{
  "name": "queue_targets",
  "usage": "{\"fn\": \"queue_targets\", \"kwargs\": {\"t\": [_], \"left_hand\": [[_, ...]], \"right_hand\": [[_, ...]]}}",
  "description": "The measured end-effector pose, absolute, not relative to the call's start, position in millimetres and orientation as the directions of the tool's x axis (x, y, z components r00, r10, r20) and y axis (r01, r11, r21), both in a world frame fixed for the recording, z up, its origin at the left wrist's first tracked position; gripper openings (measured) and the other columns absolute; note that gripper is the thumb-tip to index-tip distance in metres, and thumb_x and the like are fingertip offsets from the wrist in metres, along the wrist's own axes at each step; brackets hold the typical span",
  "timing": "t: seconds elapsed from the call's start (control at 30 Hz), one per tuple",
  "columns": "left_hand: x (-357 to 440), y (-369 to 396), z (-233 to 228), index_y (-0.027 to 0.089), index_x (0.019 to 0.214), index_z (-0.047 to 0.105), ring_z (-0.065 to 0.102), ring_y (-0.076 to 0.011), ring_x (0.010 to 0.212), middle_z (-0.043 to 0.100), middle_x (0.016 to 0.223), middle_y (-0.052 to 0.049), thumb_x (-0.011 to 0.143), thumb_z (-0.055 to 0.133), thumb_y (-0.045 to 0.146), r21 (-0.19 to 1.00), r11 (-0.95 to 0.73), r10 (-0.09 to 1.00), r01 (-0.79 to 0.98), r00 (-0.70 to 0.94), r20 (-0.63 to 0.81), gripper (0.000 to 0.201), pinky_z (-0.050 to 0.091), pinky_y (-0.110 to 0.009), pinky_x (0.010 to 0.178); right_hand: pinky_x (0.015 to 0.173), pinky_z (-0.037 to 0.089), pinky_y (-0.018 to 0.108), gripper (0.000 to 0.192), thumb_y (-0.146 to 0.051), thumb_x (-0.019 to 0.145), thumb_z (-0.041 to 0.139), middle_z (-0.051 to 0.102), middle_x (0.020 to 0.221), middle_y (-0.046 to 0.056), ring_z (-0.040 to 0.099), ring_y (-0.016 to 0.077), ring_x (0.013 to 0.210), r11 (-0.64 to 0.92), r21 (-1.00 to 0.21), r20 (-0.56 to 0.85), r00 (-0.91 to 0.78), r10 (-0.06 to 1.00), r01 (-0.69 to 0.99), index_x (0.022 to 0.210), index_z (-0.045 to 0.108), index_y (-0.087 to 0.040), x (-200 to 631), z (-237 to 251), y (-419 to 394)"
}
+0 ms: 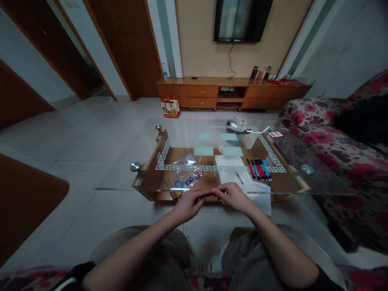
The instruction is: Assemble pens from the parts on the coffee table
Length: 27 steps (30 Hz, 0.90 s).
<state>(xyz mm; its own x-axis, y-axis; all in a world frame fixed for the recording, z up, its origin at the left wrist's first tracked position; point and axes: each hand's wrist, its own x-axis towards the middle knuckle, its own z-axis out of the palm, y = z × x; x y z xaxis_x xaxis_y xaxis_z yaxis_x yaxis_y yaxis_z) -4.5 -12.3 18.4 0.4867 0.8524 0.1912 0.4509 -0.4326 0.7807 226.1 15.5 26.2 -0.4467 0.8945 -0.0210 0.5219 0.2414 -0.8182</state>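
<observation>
A dark pen (pixel 208 195) is held between my two hands at the near edge of the glass table (pixel 121 188). My left hand (pixel 188 205) is closed around its left end, and the fingers of my right hand (pixel 233 196) pinch the right end. Just beyond my right hand lie white sheets of paper (pixel 226 171), with a slim grey pen or pen part (pixel 239 178) on top. To the right is a row of several black, red and blue pens (pixel 259 169). A crumpled clear plastic bag (pixel 189 169) with blue print lies past my left hand.
A bowl (pixel 236 139) with plastic in it and a red-and-white card (pixel 275 134) sit on the table's far right. Floral sofas (pixel 321 141) stand at the right. Beyond are a paper bag (pixel 170 109), a low TV cabinet (pixel 202 92) and a wooden board edge (pixel 30 202) at left.
</observation>
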Motion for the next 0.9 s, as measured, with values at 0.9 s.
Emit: {"fn": "queue_targets", "kwargs": {"t": [0.9], "left_hand": [[-5.5, -9.2, 10.9, 0.022, 0.119, 0.07, 0.063, -0.0186, 0.091, 0.071, 0.1, -0.006, 0.094, 0.055, 0.024, 0.771, -0.414, 0.876, 0.484, 0.442, 0.192, 0.029, 0.047, -0.029, 0.084]], "right_hand": [[0.062, 0.035, 0.025, 0.022, -0.038, 0.097, 0.054, 0.063, 0.077, 0.0, 0.055, 0.0148, 0.069, 0.338, -0.78, 0.058, -0.477, 0.877, 0.527, 0.089, 0.062, -0.019, 224.2, 33.0, 12.7]]}}
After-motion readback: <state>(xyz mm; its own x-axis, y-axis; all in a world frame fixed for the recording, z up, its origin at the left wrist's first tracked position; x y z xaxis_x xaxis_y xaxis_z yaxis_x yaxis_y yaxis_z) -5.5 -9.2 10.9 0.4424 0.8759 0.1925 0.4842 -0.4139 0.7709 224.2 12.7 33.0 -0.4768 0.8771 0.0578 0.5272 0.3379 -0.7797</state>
